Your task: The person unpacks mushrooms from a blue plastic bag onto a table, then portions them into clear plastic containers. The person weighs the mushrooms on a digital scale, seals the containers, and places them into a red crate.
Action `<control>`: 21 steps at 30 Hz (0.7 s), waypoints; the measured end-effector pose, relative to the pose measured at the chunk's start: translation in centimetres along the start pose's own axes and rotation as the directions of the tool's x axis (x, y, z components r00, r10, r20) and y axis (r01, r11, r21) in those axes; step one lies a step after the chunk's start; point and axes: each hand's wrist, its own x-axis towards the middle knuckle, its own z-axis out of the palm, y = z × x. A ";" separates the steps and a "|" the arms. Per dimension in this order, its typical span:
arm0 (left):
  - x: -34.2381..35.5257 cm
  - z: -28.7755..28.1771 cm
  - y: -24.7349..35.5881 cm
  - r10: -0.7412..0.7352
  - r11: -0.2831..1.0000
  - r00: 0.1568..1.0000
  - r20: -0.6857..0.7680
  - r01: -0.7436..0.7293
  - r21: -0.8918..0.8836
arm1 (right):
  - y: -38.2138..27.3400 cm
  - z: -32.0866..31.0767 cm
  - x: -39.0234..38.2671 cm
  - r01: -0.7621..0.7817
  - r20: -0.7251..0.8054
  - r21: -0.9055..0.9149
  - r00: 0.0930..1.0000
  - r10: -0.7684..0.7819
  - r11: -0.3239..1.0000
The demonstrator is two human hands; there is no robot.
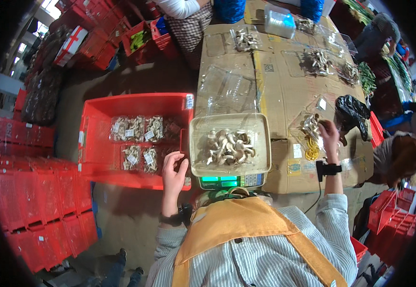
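My left hand (172,176) is loosely curled beside the scale, thumb apart from the fingers and nothing visible in it, near the rim of a red crate (98,110) holding several labelled packs of mushrooms (134,155). A cream tray (196,143) on the digital scale (227,181) bears a heap of loose mushrooms (229,146). My right hand (329,136) has its fingers closed at a small clump of mushrooms (309,124) on clear plastic at the right, with yellow rubber bands (312,150) just below it.
The cardboard-covered table (284,95) carries clear mushroom packs (320,62), a black bag (351,115) and stacked plastic containers (279,21). Red crates (45,191) are stacked at left and right. Co-workers stand at the far end (186,21) and right side (380,38).
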 end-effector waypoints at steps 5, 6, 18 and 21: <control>0.6 1.5 -0.4 0.008 1.000 0.997 0.079 -0.008 0.001 | -7.9 9.3 -5.9 0.198 0.388 0.121 0.892 -0.230 0.973; 0.8 1.8 -0.5 0.058 0.998 0.993 0.102 -0.060 0.018 | -9.4 11.5 -7.0 0.200 0.414 0.114 0.881 -0.230 0.973; 0.3 0.5 -2.4 -0.063 0.998 0.996 0.067 0.064 -0.018 | -3.6 5.3 -3.4 0.324 0.204 -0.260 0.939 -0.276 0.909; -0.1 -0.4 -3.5 -0.085 0.993 0.995 0.050 0.089 -0.073 | 0.3 0.0 -2.3 0.379 0.115 -0.569 0.915 -0.386 0.730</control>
